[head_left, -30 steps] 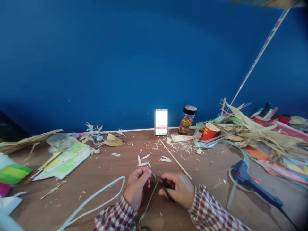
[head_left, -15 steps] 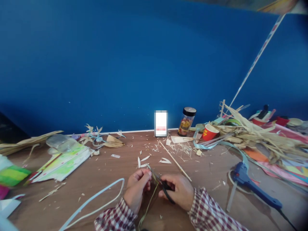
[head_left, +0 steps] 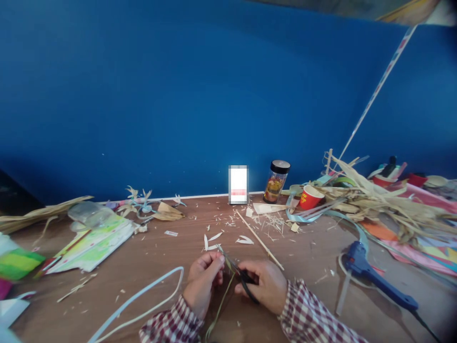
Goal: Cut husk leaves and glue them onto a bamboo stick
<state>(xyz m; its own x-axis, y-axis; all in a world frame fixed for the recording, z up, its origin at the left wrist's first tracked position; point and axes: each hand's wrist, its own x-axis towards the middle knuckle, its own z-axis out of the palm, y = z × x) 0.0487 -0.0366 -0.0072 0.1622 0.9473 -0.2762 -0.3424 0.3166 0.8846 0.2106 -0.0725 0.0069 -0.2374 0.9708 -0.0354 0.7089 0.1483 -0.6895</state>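
My left hand (head_left: 204,279) is closed in a pinch on a thin green-yellow leaf strip (head_left: 220,301) that trails down toward me over the brown table (head_left: 150,262). Gripped in my right hand (head_left: 264,284) are small black-handled scissors (head_left: 243,278), their blades pointing left at the strip near my left fingertips. Both wrists wear red-and-white checked sleeves. Small pale leaf-shaped cuttings (head_left: 214,239) lie just beyond my hands.
A thin wooden stick (head_left: 260,240) lies beyond my right hand. A blue glue gun (head_left: 374,279) rests at right, near a heap of dry husks (head_left: 378,200), a red paper cup (head_left: 309,197) and a black-lidded jar (head_left: 275,181). Pale blue strip loop (head_left: 143,295) and coloured papers (head_left: 89,243) lie left.
Both hands keep their hold and stay almost in place; the view has shifted slightly, so hands and table sit a little lower in the frame.
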